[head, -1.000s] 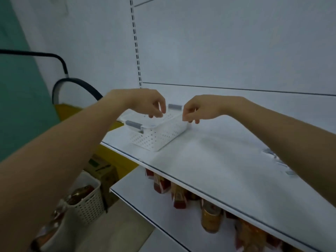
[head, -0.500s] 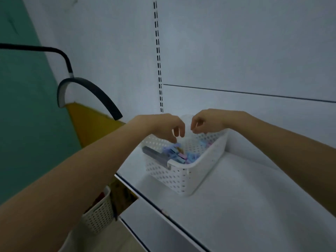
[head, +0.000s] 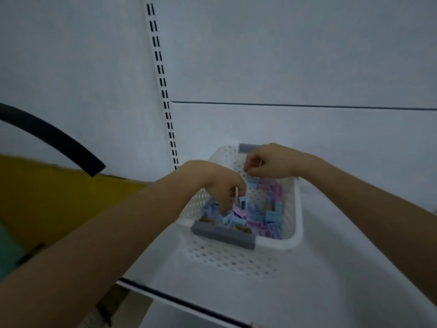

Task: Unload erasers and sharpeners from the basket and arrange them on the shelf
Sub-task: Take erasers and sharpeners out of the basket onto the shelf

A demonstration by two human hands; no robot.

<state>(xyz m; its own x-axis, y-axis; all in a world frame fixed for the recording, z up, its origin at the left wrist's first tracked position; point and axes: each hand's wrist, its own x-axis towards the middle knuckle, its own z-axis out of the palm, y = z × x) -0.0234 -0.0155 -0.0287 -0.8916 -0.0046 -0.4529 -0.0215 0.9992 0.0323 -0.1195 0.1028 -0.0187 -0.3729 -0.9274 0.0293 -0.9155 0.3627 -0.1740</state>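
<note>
A white perforated basket [head: 238, 259] with grey handles stands on the white shelf [head: 331, 280]. It holds several small blue, pink and purple erasers and sharpeners [head: 267, 216]. My left hand [head: 220, 183] reaches down into the near left of the pile, and its thumb and fingers pinch a small blue sharpener [head: 242, 204]. My right hand [head: 272, 163] hovers over the far end of the basket with its fingers curled. Its fingertips sit just above a pale blue piece [head: 251, 180]; whether they hold it is unclear.
The shelf's back panel carries a slotted upright rail [head: 163, 91] just left of the basket. A black curved bar [head: 59, 143] and a yellow surface [head: 59, 197] lie to the left. The shelf's front edge [head: 179, 301] runs below the basket.
The view has moved closer and above the basket. My left hand has dropped into the pile; my right hand has shifted toward the basket's far end.
</note>
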